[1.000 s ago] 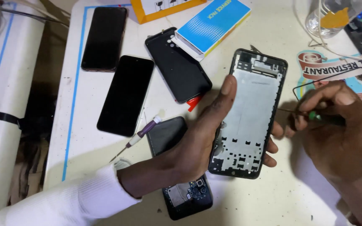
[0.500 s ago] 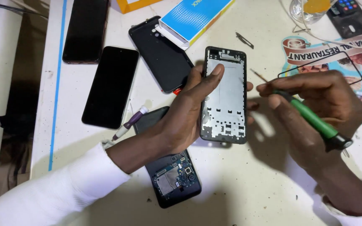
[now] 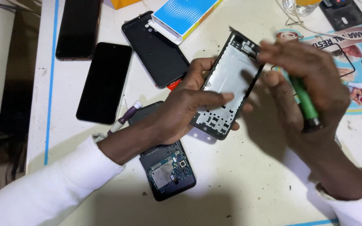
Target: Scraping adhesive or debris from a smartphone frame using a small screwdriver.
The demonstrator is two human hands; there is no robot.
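My right hand (image 3: 311, 79) is clenched on a green screwdriver (image 3: 304, 100), its tip at the frame's (image 3: 227, 83) upper right corner. My left hand (image 3: 185, 109) grips that frame from its left edge, lifted off the table (image 3: 252, 180). Its long axis tilts from lower left to upper right.

Single head view, worn camera, looking steeply down onto the white table (image 3: 248, 192); close range, both forearms entering from the bottom edge; phone frame (image 3: 227, 86) sits just right of centre; table's blue-lined left edge runs up the left side beyond the frame; no second view for overlap.
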